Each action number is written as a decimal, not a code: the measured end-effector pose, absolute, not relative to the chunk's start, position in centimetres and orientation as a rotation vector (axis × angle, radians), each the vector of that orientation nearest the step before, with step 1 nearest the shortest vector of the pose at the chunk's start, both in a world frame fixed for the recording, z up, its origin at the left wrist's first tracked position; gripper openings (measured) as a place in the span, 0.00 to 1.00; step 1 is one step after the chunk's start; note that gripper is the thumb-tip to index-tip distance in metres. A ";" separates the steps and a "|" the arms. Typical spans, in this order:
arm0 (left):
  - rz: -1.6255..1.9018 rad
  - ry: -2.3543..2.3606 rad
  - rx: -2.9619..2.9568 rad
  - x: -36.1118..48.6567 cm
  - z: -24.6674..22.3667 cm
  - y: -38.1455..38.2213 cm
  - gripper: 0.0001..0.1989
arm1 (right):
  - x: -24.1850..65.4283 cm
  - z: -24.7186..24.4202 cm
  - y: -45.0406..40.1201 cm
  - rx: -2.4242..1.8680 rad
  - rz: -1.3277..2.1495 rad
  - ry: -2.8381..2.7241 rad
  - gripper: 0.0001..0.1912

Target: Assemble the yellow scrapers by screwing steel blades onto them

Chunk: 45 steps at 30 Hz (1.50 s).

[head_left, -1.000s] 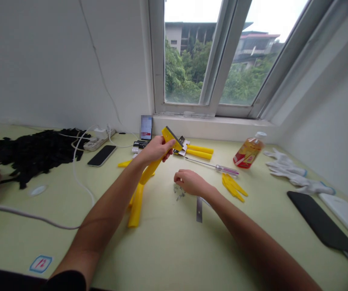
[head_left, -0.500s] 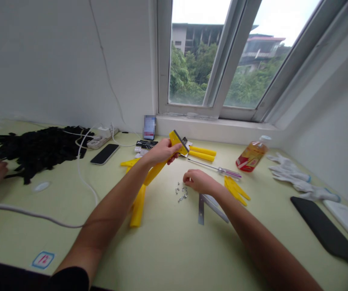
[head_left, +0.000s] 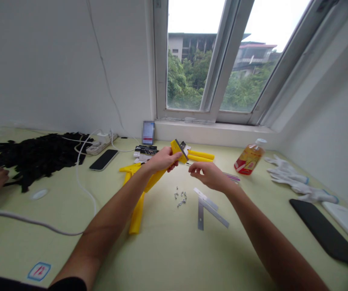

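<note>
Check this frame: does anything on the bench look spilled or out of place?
Small metal fasteners lie loose and scattered on the bench below the person's right hand, so they look spilled.

The head-worn view looks forward and down (close) at both hands (head_left: 161,159) (head_left: 210,176).

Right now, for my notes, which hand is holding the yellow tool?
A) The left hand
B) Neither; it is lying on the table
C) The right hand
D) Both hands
A: the left hand is closed around the yellow tool, while the right hand holds nothing.
</note>
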<state>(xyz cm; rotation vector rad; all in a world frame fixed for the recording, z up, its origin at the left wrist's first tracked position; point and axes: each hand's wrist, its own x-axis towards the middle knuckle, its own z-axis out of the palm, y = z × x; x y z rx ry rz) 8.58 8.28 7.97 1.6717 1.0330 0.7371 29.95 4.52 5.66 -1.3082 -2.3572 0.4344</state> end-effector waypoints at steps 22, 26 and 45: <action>0.654 1.155 2.163 12.5 7.5 4.3 0.19 | 28.5 8.2 2.1 -1.170 0.203 -1.872 0.05; 0.640 1.093 2.081 12.5 7.7 4.0 0.18 | 29.1 7.7 2.9 -1.161 0.426 -1.722 0.14; 0.382 0.797 1.688 11.7 7.6 4.3 0.22 | 29.8 7.0 3.4 -0.861 1.092 -1.747 0.12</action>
